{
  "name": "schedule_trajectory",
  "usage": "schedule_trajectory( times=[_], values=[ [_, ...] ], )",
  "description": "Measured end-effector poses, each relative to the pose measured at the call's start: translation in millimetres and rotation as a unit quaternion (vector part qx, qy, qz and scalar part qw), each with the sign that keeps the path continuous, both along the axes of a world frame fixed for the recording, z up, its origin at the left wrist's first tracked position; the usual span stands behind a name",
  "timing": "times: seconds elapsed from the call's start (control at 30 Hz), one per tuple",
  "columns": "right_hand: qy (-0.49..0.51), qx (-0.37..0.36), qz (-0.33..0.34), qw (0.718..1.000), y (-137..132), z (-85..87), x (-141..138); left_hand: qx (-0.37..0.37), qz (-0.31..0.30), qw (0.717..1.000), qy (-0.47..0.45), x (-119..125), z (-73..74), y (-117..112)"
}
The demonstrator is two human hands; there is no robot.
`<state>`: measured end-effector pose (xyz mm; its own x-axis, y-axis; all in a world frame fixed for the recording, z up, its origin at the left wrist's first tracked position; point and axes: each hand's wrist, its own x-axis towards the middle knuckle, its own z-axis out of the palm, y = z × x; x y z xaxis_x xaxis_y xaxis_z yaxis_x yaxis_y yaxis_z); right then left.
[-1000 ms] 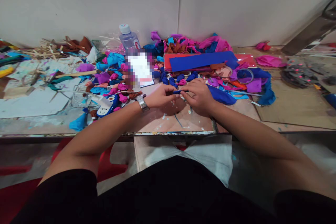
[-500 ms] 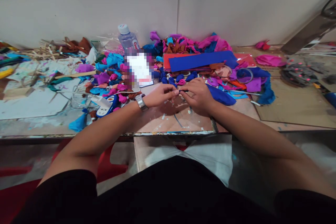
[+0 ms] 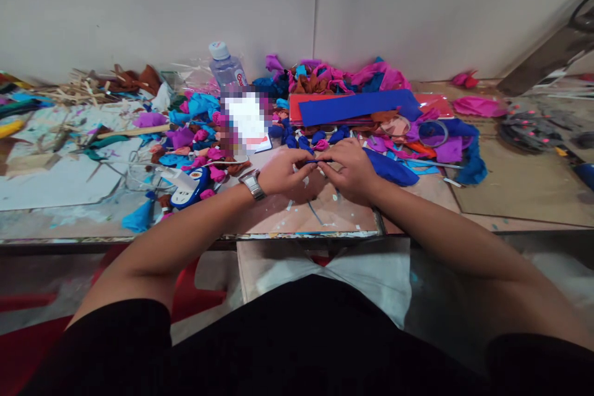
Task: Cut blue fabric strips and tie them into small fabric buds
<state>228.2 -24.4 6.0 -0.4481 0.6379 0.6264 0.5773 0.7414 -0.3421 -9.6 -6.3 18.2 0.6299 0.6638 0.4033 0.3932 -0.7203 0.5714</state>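
Observation:
Both hands meet over the near middle of the worktable (image 3: 343, 213). My left hand (image 3: 281, 173), with a metal watch (image 3: 253, 185) at its wrist, pinches a small dark blue piece of crepe-like material (image 3: 312, 161) between thumb and fingers. Its other end is pinched by my right hand (image 3: 350, 170), and the fingertips almost touch. The fingers hide most of the piece. A wider blue strip (image 3: 392, 168) lies beside my right wrist. Just behind the hands sit several small blue twisted bundles (image 3: 318, 138) and a pink one (image 3: 320, 145).
A clear bottle (image 3: 226, 71) stands at the back, near a partly blurred phone (image 3: 260, 145). A blue and white power strip (image 3: 189, 189) with cables lies left. Flat blue sheet (image 3: 357, 107) rests on red packets. Right are a tape roll (image 3: 432, 133) and cardboard (image 3: 520, 189).
My left hand has turned slightly, and its watch wrist has shifted a little. More of the blue piece shows between the fingertips. My right hand has barely moved.

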Motion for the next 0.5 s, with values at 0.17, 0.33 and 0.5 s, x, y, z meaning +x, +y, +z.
schedule_trajectory(
  times=[0.17,0.33,0.5],
  values=[
    [-0.009,0.014,-0.001,1.000,-0.2,1.0,0.9,-0.181,-0.032,0.980,-0.077,2.1,-0.8,3.9],
    [-0.036,0.026,0.014,0.999,-1.4,4.7,3.0,-0.353,-0.067,0.925,-0.120,0.3,2.8,3.6],
    [-0.049,0.048,0.036,0.997,-1.7,6.7,4.3,-0.456,-0.058,0.868,-0.187,0.2,0.0,2.2]
  ],
)
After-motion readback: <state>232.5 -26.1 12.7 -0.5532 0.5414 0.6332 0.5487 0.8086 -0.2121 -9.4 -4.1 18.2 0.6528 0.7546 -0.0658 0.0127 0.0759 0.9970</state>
